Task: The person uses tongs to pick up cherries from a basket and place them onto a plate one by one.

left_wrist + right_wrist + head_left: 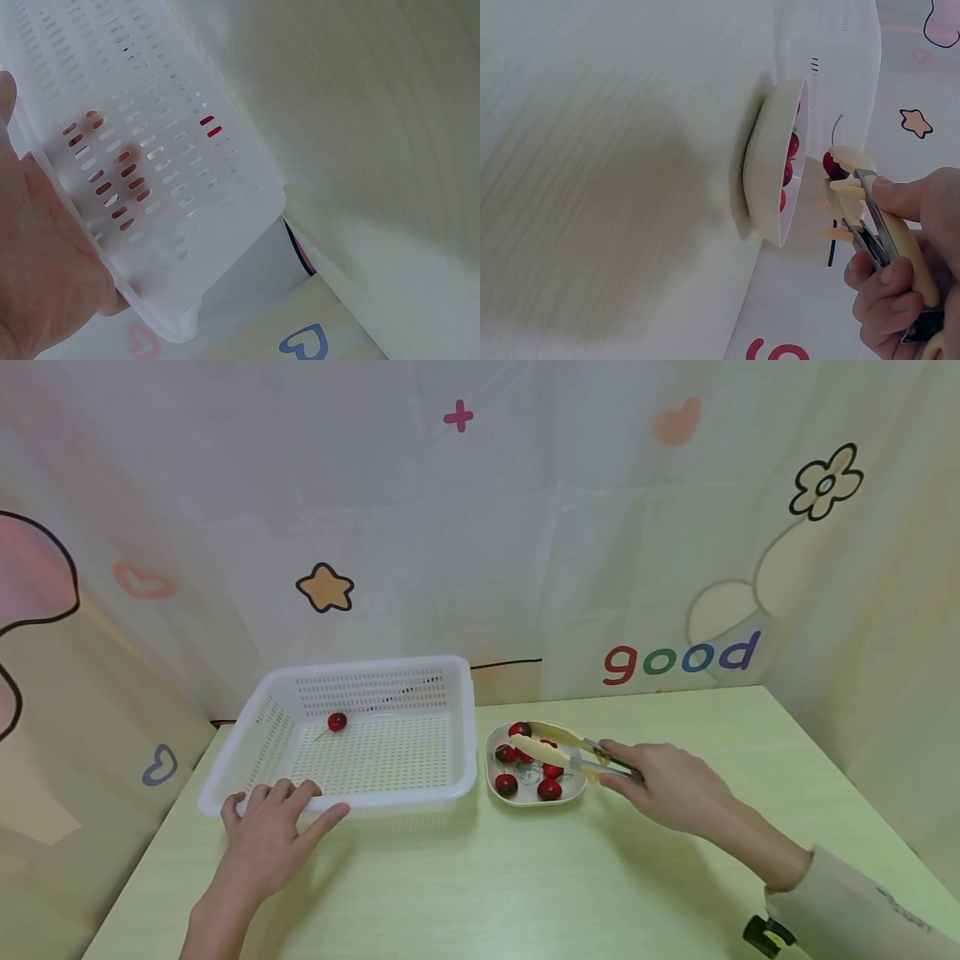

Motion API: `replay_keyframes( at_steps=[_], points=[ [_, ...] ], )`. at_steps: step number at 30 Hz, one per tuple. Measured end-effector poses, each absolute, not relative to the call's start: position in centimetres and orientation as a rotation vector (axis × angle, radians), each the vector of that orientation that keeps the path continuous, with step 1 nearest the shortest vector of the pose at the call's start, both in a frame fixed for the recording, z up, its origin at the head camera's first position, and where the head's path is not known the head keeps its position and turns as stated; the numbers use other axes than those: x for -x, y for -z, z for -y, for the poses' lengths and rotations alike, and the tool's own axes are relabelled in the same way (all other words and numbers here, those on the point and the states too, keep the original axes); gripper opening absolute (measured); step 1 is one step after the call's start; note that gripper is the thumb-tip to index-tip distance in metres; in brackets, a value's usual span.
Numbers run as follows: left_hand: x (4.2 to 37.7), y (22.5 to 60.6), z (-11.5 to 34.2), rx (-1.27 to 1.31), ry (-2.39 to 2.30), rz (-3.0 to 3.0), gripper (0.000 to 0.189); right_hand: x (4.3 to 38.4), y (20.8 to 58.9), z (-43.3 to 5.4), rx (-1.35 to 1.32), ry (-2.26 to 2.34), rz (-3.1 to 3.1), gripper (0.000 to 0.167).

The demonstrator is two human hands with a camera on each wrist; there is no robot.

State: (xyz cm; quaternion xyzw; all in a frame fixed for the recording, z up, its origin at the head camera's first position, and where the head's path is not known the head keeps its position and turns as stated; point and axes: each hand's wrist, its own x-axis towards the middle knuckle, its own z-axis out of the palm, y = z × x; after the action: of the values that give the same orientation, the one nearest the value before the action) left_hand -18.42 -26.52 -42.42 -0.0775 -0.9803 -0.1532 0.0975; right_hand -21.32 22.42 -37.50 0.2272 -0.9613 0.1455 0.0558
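My left hand (270,835) grips the near rim of a white slotted plastic basket (337,802), with fingers over the inside and thumb outside. Through the basket wall (202,247) in the left wrist view, the fingers show as dark patches. One cherry (337,722) with a stem lies inside. My right hand (671,785) holds cream-tipped metal tongs (551,752) over a small white dish (491,768) of several cherries. In the right wrist view, a stemmed cherry (830,166) sits at the tips of the tongs, above the dish rim.
Dish and basket stand side by side on a pale green table (525,877). A patterned curtain (480,543) hangs behind the table's back edge. A dark strap (767,935) shows beside the right sleeve (855,902).
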Motion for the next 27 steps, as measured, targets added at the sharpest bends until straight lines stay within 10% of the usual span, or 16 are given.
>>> replay_keyframes(
  at_steps=[27],
  points=[
    [18.4, 42.36, 26.44, 0.226, 0.448, 2.899, 0.057, 21.14, 37.91, -22.91, -0.677, -0.315, 3.041, 0.047]
  ],
)
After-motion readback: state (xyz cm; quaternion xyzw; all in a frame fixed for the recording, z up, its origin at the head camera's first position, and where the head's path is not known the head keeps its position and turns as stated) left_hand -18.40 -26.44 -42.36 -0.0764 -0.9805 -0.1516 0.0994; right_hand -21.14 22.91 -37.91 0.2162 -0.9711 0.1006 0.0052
